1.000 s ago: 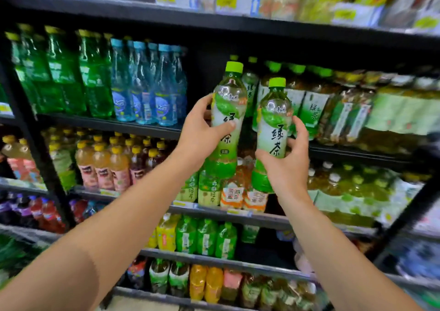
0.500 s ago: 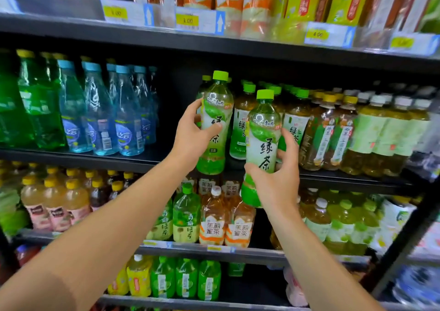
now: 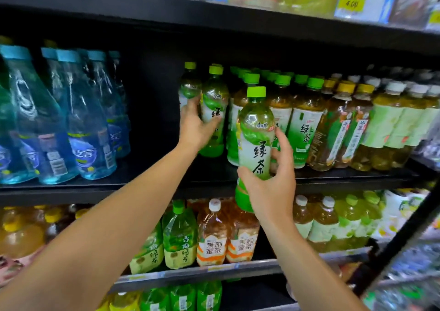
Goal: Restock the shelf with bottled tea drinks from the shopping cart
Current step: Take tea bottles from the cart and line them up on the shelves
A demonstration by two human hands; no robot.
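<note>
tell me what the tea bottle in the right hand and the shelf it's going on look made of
Tea bottle: looks like clear glossy plastic; light glints on its shoulder and the tea shows through, with a printed film label and an opaque green cap. Shelf: a matte black board, probably painted metal, though that cannot be told for sure.

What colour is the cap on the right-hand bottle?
Bright green cap, seen clearly in the head view.
</note>
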